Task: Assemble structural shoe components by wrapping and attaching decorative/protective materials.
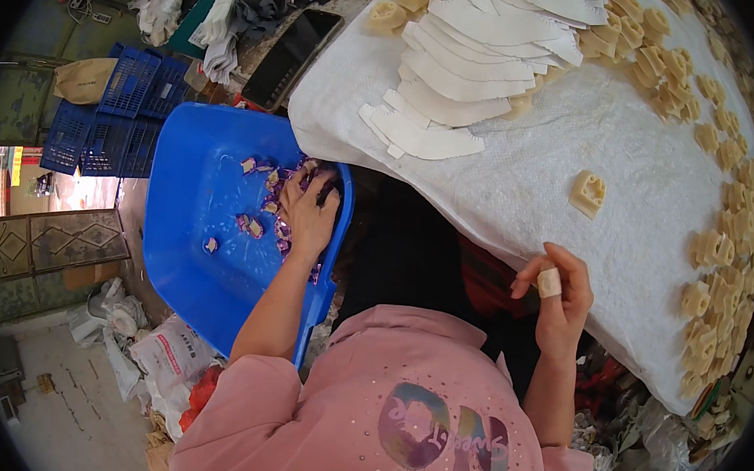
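Note:
My left hand reaches into a blue plastic basin at my left. Its fingers are spread over a heap of small purple-and-cream pieces by the basin's right wall; the fingertips are partly hidden among them. A few more pieces lie scattered on the basin floor. Over the near edge of the white-covered table hangs my right hand, empty, fingers loosely bent and apart, one wrapped in a pale covering. The closest thing to it on the table is a single cream-coloured moulded piece.
Overlapping white curved sheets with jagged edges lie at the table's far side. Many cream moulded pieces line its right side. A dark phone rests beyond the basin. Blue crates stand far left; plastic bags lie behind the basin's near side.

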`<state>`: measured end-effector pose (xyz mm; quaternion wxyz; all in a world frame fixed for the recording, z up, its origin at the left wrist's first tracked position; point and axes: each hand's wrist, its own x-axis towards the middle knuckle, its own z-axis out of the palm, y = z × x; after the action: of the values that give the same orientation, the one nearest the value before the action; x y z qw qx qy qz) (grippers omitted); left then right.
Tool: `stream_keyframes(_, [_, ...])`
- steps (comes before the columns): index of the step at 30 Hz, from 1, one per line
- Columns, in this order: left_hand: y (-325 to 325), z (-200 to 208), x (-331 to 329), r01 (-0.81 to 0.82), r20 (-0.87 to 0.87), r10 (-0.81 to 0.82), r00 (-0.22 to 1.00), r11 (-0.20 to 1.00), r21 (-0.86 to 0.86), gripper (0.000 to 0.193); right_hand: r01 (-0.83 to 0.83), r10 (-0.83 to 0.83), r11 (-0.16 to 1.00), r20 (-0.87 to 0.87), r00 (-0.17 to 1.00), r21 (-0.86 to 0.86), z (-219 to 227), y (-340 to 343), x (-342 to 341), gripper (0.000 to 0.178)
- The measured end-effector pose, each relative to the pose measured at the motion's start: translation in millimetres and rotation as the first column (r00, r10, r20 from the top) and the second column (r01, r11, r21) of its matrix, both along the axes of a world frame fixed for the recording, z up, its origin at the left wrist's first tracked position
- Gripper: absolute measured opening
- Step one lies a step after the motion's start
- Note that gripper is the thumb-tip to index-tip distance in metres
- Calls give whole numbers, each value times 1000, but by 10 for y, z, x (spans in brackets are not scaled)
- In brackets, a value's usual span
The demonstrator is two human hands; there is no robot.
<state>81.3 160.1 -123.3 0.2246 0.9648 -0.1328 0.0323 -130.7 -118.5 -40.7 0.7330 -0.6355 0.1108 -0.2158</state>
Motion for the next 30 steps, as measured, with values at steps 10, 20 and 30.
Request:
stream_keyframes(10, [429, -67, 176, -11, -6, 14, 1000, 952, 304, 74, -50, 52, 998, 54, 997, -29, -26, -40, -9, 27])
stream_keyframes(20, [966, 232, 633, -483, -600, 426, 677, 873, 75, 68, -109, 114, 991, 61, 992, -82, -99, -41, -9, 27])
stream_keyframes(30, [-903, 1149, -51, 233, 426, -232, 875, 971, 50, 44, -358, 353, 934, -215, 910, 20, 119, -332, -238, 27])
